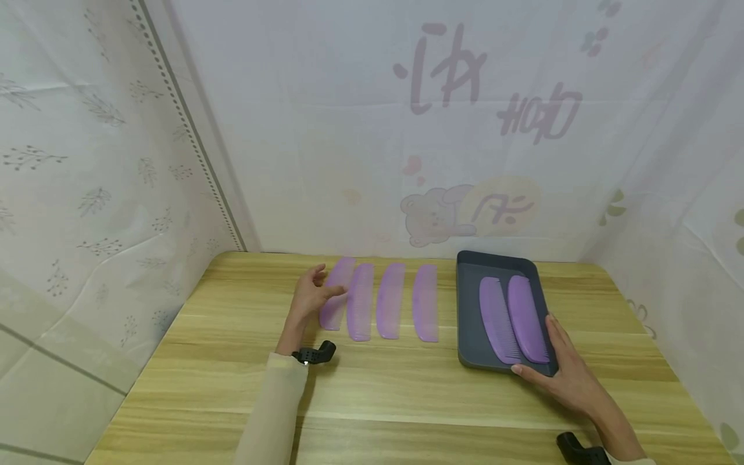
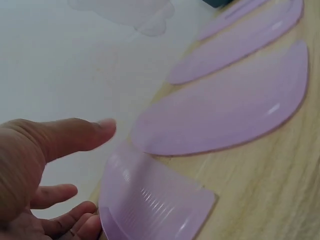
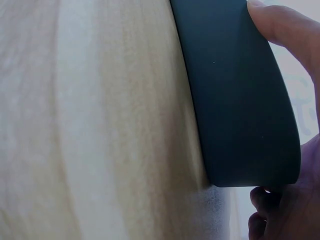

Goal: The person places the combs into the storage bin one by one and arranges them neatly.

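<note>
My left hand [image 1: 310, 294] is over the leftmost purple comb [image 1: 334, 315] on the table. In the left wrist view its thumb [image 2: 85, 134] reaches out above, apart from the comb, while the fingertips [image 2: 82, 212] are at the comb's outer edge; whether they touch it I cannot tell. Three more purple combs [image 1: 360, 303] [image 1: 391, 302] [image 1: 425, 303] lie in a row to the right. My right hand [image 1: 572, 381] grips the near right corner of a dark grey tray [image 1: 469, 329], thumb on the near rim, fingers along the right side. Two purple combs [image 1: 493, 313] [image 1: 525, 316] lie inside it.
The wood-grain table [image 1: 407, 400] extends toward me in front of the combs and tray. A printed white curtain [image 1: 325, 142] hangs along the table's back edge and both sides. Each wrist wears a black camera mount [image 1: 316, 353].
</note>
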